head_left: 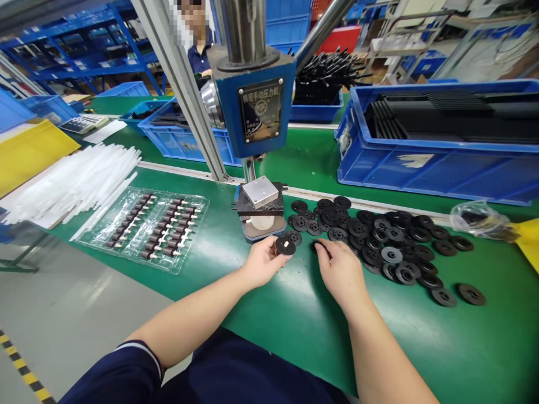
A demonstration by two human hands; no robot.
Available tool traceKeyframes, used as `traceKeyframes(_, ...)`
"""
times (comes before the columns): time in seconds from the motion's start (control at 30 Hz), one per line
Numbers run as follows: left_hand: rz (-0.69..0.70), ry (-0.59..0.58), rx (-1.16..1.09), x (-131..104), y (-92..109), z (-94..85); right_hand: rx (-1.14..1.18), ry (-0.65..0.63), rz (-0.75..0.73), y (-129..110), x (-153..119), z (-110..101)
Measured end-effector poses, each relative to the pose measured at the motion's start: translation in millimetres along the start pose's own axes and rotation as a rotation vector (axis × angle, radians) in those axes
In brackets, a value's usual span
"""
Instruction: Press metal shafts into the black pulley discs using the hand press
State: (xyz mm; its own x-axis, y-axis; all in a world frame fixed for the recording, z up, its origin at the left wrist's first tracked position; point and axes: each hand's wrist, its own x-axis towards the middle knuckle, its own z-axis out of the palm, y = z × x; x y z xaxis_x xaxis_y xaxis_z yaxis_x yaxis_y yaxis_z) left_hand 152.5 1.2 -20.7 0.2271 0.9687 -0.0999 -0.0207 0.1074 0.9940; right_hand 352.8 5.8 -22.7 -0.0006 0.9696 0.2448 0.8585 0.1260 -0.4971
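My left hand [261, 265] grips a round black disc [283, 248] with a small pale stub at its centre, held over the green bench just in front of the press. Close by on the right, my right hand [341, 272] is closed, thumb against fingers, with the dark edge of a black part [315, 244] at the fingertips; most of that part is hidden. Beyond both hands stands a blue manual press [256, 84], with a metal block [261, 192] under its ram. A spread of black discs [391, 255] lies to the right of my right hand.
At left, a clear plastic tray [196, 224] holds rows of dark rollers with pale shafts. White strips [80, 179] are piled farther left. Blue bins [421, 163] with black parts line the back. A plastic bag [480, 219] lies at right. Another person [200, 56] is behind the press.
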Motion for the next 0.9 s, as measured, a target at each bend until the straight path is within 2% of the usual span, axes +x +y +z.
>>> traceKeyframes(0.1, 0.009, -0.011, -0.007, -0.4, 0.0, 0.0, -0.045, 0.039, 0.088, 6.3, 3.6, 0.4)
traceKeyframes(0.2, 0.017, -0.013, -0.010, -0.6, -0.5, 0.1, -0.078, 0.023, 0.114, 7.3, 3.8, 1.7)
traceKeyframes(0.47, 0.031, -0.022, -0.013, 0.0, -0.6, -0.3, -0.073, -0.034, 0.017, 7.0, 0.4, 5.8)
traceKeyframes(0.7, 0.002, -0.037, -0.011, -0.9, -0.4, -1.0, -0.120, -0.026, 0.038, 5.7, -1.6, 5.2)
traceKeyframes(0.8, 0.017, -0.053, -0.020, -0.6, -0.7, -1.1, -0.068, 0.005, 0.029, 0.7, -2.9, 2.9)
traceKeyframes(0.9, 0.038, -0.059, -0.036, -0.2, -1.8, -1.3, 0.114, 0.104, -0.006, -15.1, -5.6, -6.7)
